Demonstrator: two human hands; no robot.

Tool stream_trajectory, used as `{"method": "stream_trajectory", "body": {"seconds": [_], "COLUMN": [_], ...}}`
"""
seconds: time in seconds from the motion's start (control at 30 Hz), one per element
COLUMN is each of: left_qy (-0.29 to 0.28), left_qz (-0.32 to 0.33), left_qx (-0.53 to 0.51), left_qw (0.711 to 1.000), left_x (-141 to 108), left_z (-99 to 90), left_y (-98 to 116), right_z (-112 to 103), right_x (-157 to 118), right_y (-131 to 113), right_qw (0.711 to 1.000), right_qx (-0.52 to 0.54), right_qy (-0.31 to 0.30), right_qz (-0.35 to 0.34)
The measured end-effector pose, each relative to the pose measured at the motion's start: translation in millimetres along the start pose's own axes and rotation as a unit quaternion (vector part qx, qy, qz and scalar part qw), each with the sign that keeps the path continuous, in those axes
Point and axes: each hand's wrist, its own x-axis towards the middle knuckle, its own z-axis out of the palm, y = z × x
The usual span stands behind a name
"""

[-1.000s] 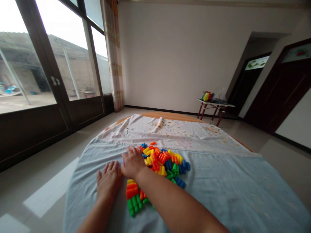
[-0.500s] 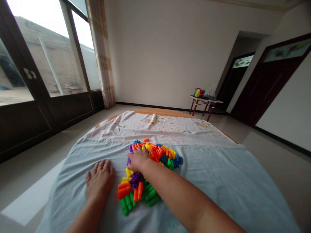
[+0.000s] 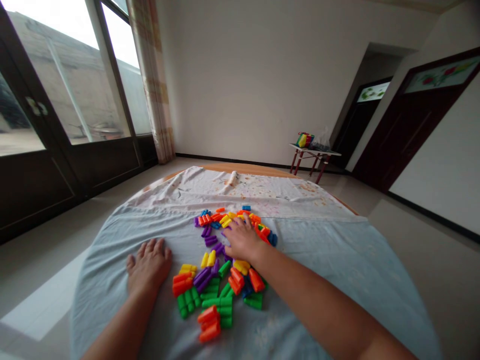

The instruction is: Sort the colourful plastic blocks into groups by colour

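Note:
Plastic blocks in orange, yellow, green, purple and blue lie in a loose spread on the blue cloth. My right hand rests over the upper part of the spread, fingers apart, touching blocks; nothing is seen gripped, though what lies beneath the palm is hidden. Flat on the cloth left of the blocks is my left hand, its fingers spread and holding nothing. Nearest to me are an orange block and green blocks. Purple blocks sit mid-spread, beside a yellow pair.
A patterned white cloth covers the far part of the round table. Against the back, a small table bears a colourful bag and a clear plastic bag. Glass doors stand at the left.
My right hand has moved right across the blocks. Blocks have spread apart, several of them now nearer to me. The view has shifted slightly; my left hand still lies flat.

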Motion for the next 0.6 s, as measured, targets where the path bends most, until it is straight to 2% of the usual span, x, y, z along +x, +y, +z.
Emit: {"method": "stream_trajectory", "body": {"seconds": [0.07, 0.1, 0.17, 0.27, 0.33, 0.43, 0.53, 0.6], "left_qy": [0.001, 0.002, 0.002, 0.001, -0.001, -0.004, -0.007, -0.008], "left_qz": [0.0, 0.001, 0.0, -0.001, 0.001, 0.0, -0.004, -0.007], "left_qx": [0.0, 0.0, 0.001, 0.005, 0.007, 0.011, 0.016, 0.02], "left_qw": [1.0, 1.0, 1.0, 1.0, 1.0, 1.0, 1.0, 1.0], "left_x": [-0.2, -0.2, 0.0, 0.8, 1.1, 0.7, -0.4, -1.2], "left_z": [-0.2, -0.3, -0.1, 0.5, 0.6, -0.2, -1.0, -1.0], "left_y": [0.2, 0.1, -0.1, -0.3, 0.1, 0.9, 1.5, 1.7], "right_z": [1.5, 4.5, 13.8, 28.1, 33.0, 31.0, 19.1, 7.5], "right_x": [-1.1, -1.0, -0.1, -1.1, -5.8, -17.8, -28.8, -29.3], "right_y": [-31.0, -48.7, -80.3, -99.5, -90.3, -58.7, -26.8, -11.8], "right_qw": [0.996, 0.992, 0.982, 0.979, 0.982, 0.987, 0.989, 0.984], "right_qx": [0.041, 0.061, 0.088, 0.084, 0.071, 0.04, 0.007, -0.015], "right_qy": [0.048, 0.043, -0.006, -0.064, -0.078, -0.082, -0.103, -0.144], "right_qz": [-0.058, -0.1, -0.169, -0.174, -0.155, -0.13, -0.106, -0.107]}}
